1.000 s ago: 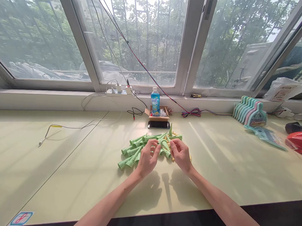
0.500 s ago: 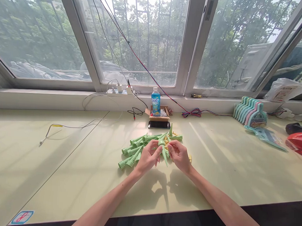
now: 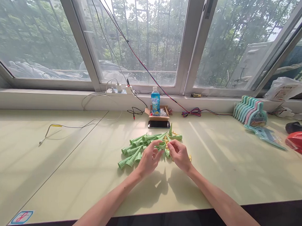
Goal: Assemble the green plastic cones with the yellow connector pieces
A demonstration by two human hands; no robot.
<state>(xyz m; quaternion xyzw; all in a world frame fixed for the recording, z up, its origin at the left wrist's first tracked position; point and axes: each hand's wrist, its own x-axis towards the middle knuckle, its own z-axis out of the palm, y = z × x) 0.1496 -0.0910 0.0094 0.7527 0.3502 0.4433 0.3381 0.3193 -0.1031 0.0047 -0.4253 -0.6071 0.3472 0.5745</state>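
Note:
My left hand is closed, thumb and forefinger pinching a light green plastic piece. Its round open end faces me, and a thin green point shows below it. Close by on the right, the fingertips of my right hand are pinched together beside that ring; whatever they hold is too small to make out. Beneath and behind both hands lies a pile of green hollow tapered plastic pieces. Small yellow plastic parts show partly behind my right hand.
Behind the pile are a black phone and a small cardboard box with a blue bottle. Pastel plastic items stand at right, near a red object. A thin cable crosses the table's left side.
My left hand has turned the green piece, so its open ring now faces me instead of its side. My right hand stays nearly in place, still pinched.

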